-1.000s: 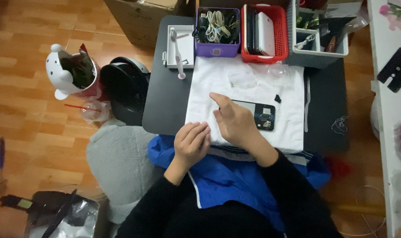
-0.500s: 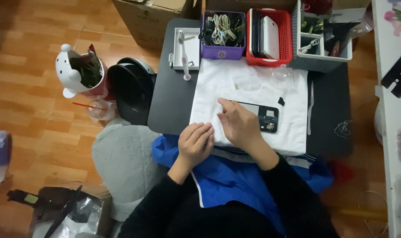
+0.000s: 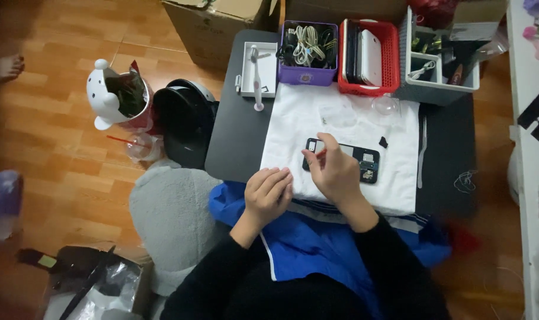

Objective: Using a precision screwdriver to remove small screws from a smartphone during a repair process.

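A black phone (image 3: pixel 364 163) with its back cover off lies on a white cloth (image 3: pixel 340 115) spread over a small black table (image 3: pixel 234 139). My right hand (image 3: pixel 336 173) covers the phone's left end, thumb and forefinger pinched at its top-left corner. What the fingertips hold is too small to tell. My left hand (image 3: pixel 269 192) rests palm down on the cloth's near edge, fingers together, holding nothing. A small black part (image 3: pixel 383 142) lies on the cloth just beyond the phone.
Along the table's far edge stand a white tray with a tool (image 3: pixel 257 74), a purple basket of cables (image 3: pixel 308 53), a red basket (image 3: pixel 367 56) and a grey organiser (image 3: pixel 435 74). A thin metal tool (image 3: pixel 422 151) lies right of the cloth. A white bin (image 3: pixel 118 98), black bin (image 3: pixel 186 121) and grey cushion (image 3: pixel 169 219) sit left.
My right forefinger, stretched out a second ago, has curled in toward the thumb at the phone's corner. The left hand stayed put. The view has shifted a little.
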